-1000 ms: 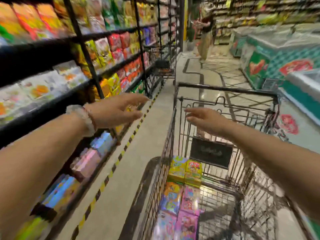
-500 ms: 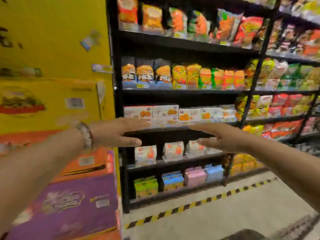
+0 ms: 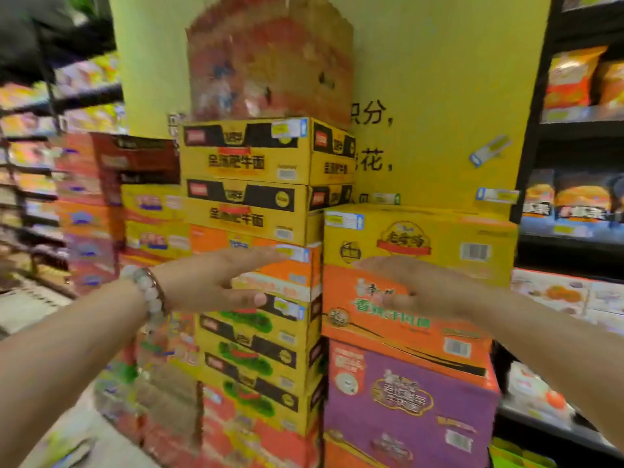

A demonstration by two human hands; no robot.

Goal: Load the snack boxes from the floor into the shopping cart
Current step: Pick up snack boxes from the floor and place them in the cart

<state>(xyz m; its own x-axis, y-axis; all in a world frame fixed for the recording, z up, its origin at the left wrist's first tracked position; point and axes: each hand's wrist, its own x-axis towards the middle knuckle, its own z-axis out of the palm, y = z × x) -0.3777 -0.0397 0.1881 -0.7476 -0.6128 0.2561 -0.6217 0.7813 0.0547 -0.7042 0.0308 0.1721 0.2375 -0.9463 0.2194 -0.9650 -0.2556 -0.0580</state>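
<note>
Two hands, both empty: your left hand (image 3: 216, 282) and right hand (image 3: 425, 285) hover flat-fingered before the stacked boxes (image 3: 418, 244) against the yellow pillar (image 3: 439, 96), touching none that can be made out. Step, by judgement: reaching for a box; next, grip one by both sides and lift it clear. Cart not in view.

Stacked cartons (image 3: 410, 393) stand apparently on the blurred floor (image 3: 81, 430).

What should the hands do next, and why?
Probably reach forward and take the yellow box by its sides: both the left hand and the right hand are open and empty, and that box sits on top of its stack.
</note>
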